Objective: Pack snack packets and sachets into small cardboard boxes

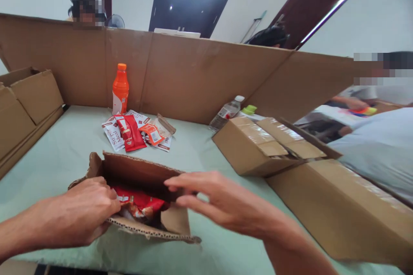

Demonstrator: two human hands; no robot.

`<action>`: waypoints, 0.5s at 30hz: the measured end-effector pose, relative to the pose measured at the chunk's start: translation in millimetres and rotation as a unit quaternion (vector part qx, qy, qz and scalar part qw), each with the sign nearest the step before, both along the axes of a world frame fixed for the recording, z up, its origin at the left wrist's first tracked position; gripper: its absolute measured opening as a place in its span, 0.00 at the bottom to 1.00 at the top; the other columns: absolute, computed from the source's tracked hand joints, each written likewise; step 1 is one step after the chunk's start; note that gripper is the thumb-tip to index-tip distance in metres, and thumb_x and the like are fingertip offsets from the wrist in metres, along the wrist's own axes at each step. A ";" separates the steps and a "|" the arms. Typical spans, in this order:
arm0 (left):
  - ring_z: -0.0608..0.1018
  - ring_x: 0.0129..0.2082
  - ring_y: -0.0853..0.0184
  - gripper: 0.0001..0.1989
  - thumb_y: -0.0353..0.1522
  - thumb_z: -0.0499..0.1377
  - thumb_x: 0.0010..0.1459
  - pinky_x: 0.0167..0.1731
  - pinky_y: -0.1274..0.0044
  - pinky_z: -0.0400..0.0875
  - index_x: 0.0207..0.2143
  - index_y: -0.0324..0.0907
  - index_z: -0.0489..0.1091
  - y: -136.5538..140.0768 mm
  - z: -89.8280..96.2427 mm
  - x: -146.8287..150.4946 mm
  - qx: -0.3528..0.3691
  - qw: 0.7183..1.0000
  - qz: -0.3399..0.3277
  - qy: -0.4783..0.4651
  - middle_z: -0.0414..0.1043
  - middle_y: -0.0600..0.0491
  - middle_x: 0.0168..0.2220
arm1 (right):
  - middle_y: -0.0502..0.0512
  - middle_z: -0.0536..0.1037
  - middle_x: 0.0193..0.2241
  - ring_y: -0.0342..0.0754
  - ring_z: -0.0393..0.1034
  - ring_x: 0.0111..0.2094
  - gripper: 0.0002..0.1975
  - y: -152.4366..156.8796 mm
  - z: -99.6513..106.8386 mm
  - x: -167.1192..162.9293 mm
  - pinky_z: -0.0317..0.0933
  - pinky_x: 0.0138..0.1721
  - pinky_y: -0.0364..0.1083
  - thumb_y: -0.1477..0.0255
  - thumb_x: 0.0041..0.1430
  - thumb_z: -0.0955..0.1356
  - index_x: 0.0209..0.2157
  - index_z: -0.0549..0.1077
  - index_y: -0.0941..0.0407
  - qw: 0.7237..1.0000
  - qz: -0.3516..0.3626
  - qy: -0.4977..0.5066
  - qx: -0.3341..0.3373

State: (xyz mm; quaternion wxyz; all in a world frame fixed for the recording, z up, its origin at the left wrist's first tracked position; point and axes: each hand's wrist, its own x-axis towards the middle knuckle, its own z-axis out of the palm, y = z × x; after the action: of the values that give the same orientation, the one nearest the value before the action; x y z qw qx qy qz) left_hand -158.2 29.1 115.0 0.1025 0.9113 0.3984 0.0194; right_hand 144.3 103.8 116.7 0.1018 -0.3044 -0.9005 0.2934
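An open cardboard box (135, 163) stands on the table in front of me, its top edges torn and ragged. Inside it lies a red packet (145, 202) with a shiny printed wrapper; the box's bottom is mostly hidden. My left hand (85, 208) is closed over the box's left end, its fingertips partly hidden at the edge. At the right end, my right hand (219, 202) hovers over the opening with thumb and fingers apart, holding nothing. Beyond the box, a red packet (130, 133) rests on white printed pouches (112, 133).
An orange bottle (120, 90) stands behind the pouches. At the right are a tilted clear bottle (227, 111), a green-capped item (249, 110) and taped cartons (254, 146). More cartons (35, 99) stand left. A cardboard partition (200, 75) runs behind; other people are beyond it.
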 end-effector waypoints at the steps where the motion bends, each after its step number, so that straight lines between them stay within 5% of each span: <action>1: 0.80 0.34 0.59 0.11 0.21 0.58 0.54 0.38 0.71 0.73 0.32 0.45 0.76 -1.7 -1.9 -0.6 -0.007 1.000 -0.003 0.001 0.79 0.53 0.31 | 0.57 0.86 0.40 0.49 0.80 0.36 0.17 13.3 -3.6 11.2 0.71 0.41 0.47 0.63 0.70 0.65 0.51 0.81 0.54 0.997 -0.048 0.062 -0.013; 6: 0.80 0.35 0.58 0.09 0.23 0.59 0.56 0.44 0.69 0.74 0.33 0.45 0.75 -5.9 -12.1 -0.6 -0.008 0.999 0.007 -0.037 0.79 0.52 0.32 | 0.57 0.84 0.38 0.52 0.79 0.40 0.15 129.4 -63.3 20.7 0.73 0.42 0.49 0.62 0.63 0.70 0.43 0.82 0.57 0.918 -0.361 0.161 -0.028; 11: 0.80 0.32 0.60 0.10 0.21 0.60 0.54 0.39 0.70 0.72 0.32 0.46 0.73 -5.6 -18.3 3.7 0.005 0.998 0.011 -0.055 0.79 0.54 0.31 | 0.60 0.79 0.52 0.55 0.76 0.50 0.18 237.3 -133.8 -12.8 0.72 0.52 0.57 0.64 0.67 0.73 0.54 0.76 0.58 0.879 -0.460 0.122 -0.030; 15: 0.79 0.28 0.62 0.10 0.20 0.60 0.58 0.33 0.71 0.70 0.30 0.45 0.71 -4.0 -19.8 5.7 0.019 0.998 0.002 -0.059 0.80 0.54 0.30 | 0.60 0.75 0.57 0.55 0.75 0.52 0.21 269.0 -168.0 -31.2 0.73 0.51 0.58 0.62 0.70 0.71 0.59 0.72 0.56 0.872 -0.478 0.096 -0.041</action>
State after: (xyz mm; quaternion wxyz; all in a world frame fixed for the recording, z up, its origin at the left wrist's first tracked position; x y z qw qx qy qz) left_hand -152.5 25.0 95.3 0.1086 0.9095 0.3930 0.0812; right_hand 113.1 372.7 -51.3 0.3031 -0.6717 -0.6184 0.2732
